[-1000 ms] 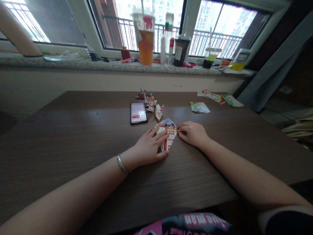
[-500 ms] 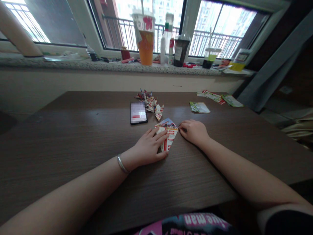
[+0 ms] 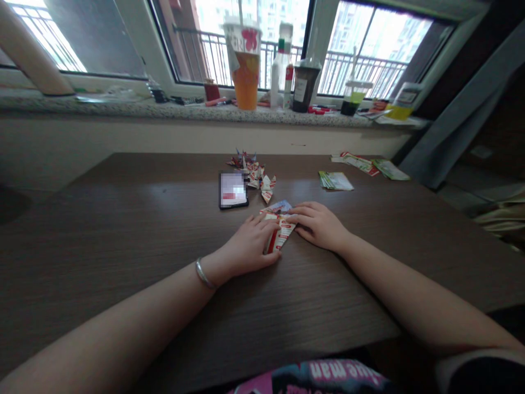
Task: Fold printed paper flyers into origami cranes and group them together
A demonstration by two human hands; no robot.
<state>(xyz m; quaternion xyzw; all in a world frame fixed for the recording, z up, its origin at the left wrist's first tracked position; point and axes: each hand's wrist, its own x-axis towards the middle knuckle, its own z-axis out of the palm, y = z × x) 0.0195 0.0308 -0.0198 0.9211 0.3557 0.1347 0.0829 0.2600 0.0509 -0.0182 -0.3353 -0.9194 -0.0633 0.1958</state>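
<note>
A folded, kite-shaped sheet of printed paper (image 3: 283,235) lies on the dark wooden table between my hands. Its top is bluish, and its lower part is white with red print. My left hand (image 3: 250,246), with a silver bangle at the wrist, rests on the paper's left side, fingers stretched and thumb at the lower tip. From the right, my right hand (image 3: 322,225) reaches over the paper's right corner, its fingers extended onto the upper part. Folded paper cranes (image 3: 267,189) lie just beyond the sheet, several in a cluster.
A phone with a blurred screen (image 3: 233,190) lies left of the cranes. A small stack of paper slips (image 3: 336,180) and more printed slips (image 3: 361,163) lie at the back right. Drink cups (image 3: 246,82) and bottles stand on the stone windowsill (image 3: 184,111).
My right hand has moved left, from the paper's right corner onto its upper part, and its fingers have straightened. My left hand stays almost in place.
</note>
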